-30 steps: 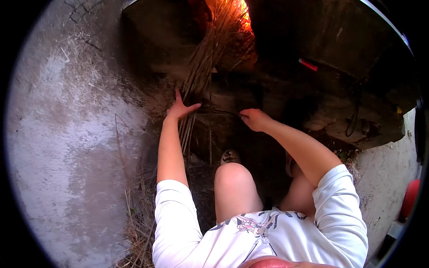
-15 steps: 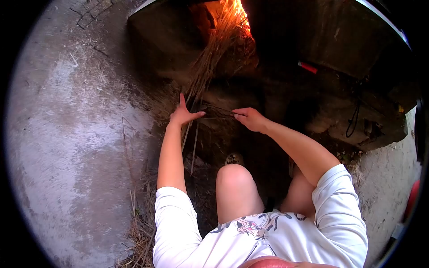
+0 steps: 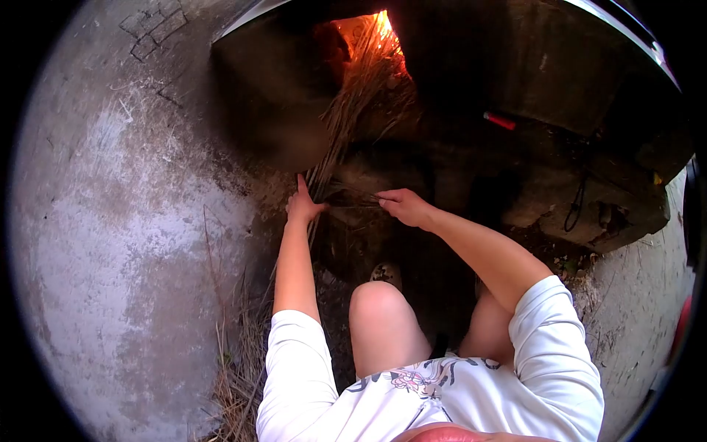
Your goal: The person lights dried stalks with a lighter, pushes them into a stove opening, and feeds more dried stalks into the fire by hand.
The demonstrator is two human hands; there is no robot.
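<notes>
A long bundle of dry stalks (image 3: 342, 125) slants down out of the lit mouth of a stove (image 3: 372, 44), its upper end in the flames. At the lower end of this bundle is my left hand (image 3: 302, 206), its index finger pointing up and its thumb out to the right. The stalks pass between that thumb and finger; the other fingers are mostly hidden. My right hand (image 3: 406, 208) pinches the end of a few thin dry stalks (image 3: 353, 199), which stretch across toward my left thumb.
On the dark ledge right of the fire lies a small red object (image 3: 501, 121). A dark cord loop (image 3: 576, 206) hangs further right. Loose straw (image 3: 239, 383) is heaped beside my left arm. My bent knees (image 3: 387, 317) are below my hands, with concrete floor (image 3: 110, 295) at left.
My left hand has shifted slightly down, and its thumb has drawn in closer to the bundle. My right hand, still pinching the thin stalks, has moved slightly left and down. The view has shifted a little.
</notes>
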